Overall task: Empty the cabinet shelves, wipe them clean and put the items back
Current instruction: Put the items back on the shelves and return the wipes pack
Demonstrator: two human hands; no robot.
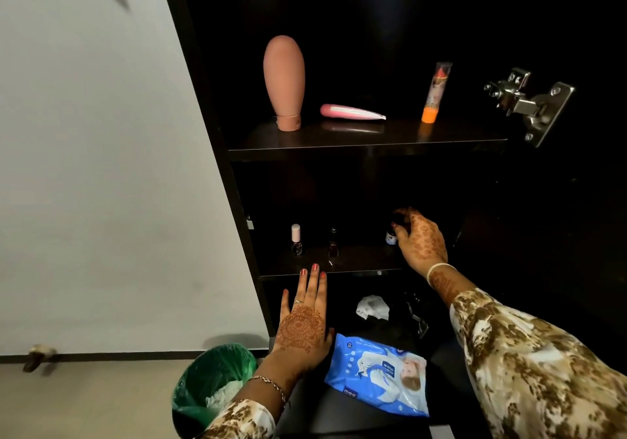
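In the dark cabinet, the upper shelf (366, 140) carries an upright tan tube (285, 82), a pink tube (351, 112) lying flat and an orange-capped stick (436, 94). On the lower shelf (339, 267) stand a pink-capped nail polish bottle (296, 240) and a dark polish bottle (333, 243). My right hand (419, 240) reaches in and grips a small dark-capped bottle (391, 235) at the shelf's right. My left hand (303, 320) is flat with straight fingers, fingertips at the lower shelf's front edge.
A blue wet-wipe pack (376, 374) lies on a dark surface below the hands, with a crumpled white wipe (373, 307) behind it. A green-lined bin (213, 384) holding used wipes stands at lower left. A metal door hinge (529, 102) juts out at upper right.
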